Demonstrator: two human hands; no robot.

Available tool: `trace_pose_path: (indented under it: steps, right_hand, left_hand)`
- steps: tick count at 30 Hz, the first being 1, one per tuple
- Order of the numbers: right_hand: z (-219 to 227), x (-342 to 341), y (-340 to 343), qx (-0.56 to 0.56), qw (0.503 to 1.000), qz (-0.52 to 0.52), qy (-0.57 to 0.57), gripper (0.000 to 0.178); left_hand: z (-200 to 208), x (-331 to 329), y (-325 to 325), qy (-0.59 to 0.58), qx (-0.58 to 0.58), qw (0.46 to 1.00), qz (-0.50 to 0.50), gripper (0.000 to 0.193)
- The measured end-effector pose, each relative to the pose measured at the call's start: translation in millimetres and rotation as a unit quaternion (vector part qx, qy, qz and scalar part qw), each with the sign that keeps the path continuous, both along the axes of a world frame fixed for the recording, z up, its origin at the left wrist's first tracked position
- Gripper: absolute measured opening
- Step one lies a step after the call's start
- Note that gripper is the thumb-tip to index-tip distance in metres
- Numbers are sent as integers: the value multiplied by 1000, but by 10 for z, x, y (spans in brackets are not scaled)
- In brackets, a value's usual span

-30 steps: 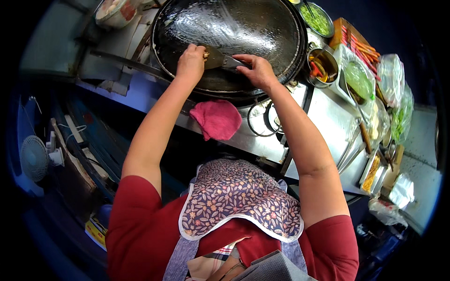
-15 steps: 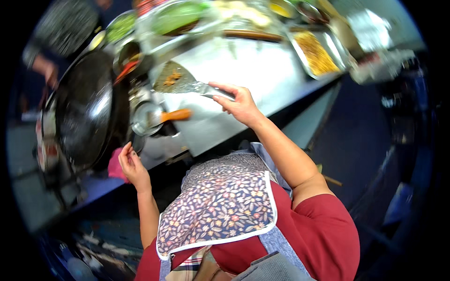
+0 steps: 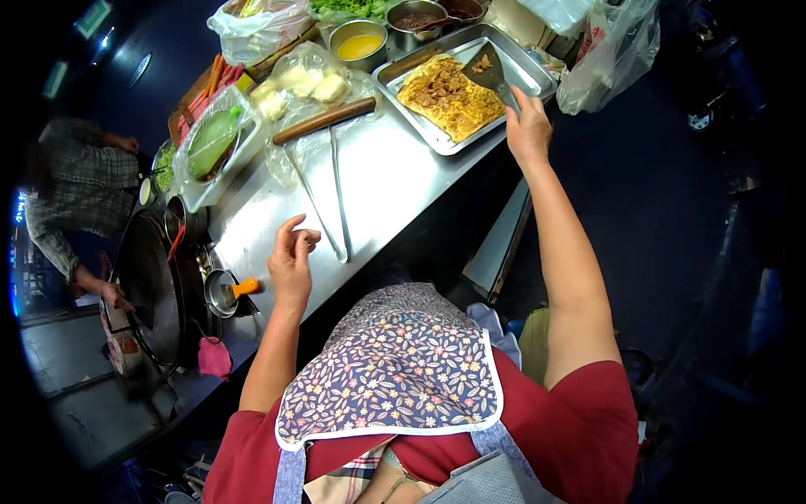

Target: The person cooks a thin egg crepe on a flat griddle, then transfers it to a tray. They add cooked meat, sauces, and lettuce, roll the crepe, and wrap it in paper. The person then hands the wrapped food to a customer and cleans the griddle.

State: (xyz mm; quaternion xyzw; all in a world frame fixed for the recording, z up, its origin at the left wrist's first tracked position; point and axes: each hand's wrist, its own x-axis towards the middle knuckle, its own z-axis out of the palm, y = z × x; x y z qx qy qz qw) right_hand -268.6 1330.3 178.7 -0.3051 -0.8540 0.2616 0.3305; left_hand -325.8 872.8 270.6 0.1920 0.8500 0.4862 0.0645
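Observation:
My right hand [image 3: 529,126] grips the handle of a wide metal turner [image 3: 485,67], whose blade carries a few brown bits. The blade hangs over the far right part of a golden flatbread [image 3: 457,113], which is topped with brown chopped pieces. Under the flatbread is a rectangular metal tray [image 3: 442,148]. Over the near edge of the counter, my left hand [image 3: 291,260] is raised with loosely bent fingers and nothing in it. Metal tongs [image 3: 339,189] lie on the counter beside it, and a wooden rolling pin [image 3: 326,120] rests farther back.
Metal bowls, one with yellow liquid [image 3: 359,46], stand behind the tray. A plastic bag [image 3: 609,63] hangs at the right. On the left are a large black wok [image 3: 151,281], a small pan with an orange-handled tool [image 3: 243,288], and another person's hand [image 3: 116,296] at the wok.
My right hand has carried the turner rightward from near the wok to above the tray. My left hand has moved away from the small pan, rightward along the counter. The view has shifted right.

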Motion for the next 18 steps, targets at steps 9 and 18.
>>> trace_pose_path:
  steps: [9, 18]
  right_hand:
    - [-374, -452, 216, 164, 984, 48, -57, 54]
    - [-319, 47, 709, -255, 966, -23, -28, 43]
  left_hand:
    - [-574, -426, 1654, 67, -100, 973, -195, 26]
    - [-1321, -1055, 3466, 257, -83, 914, -303, 30]
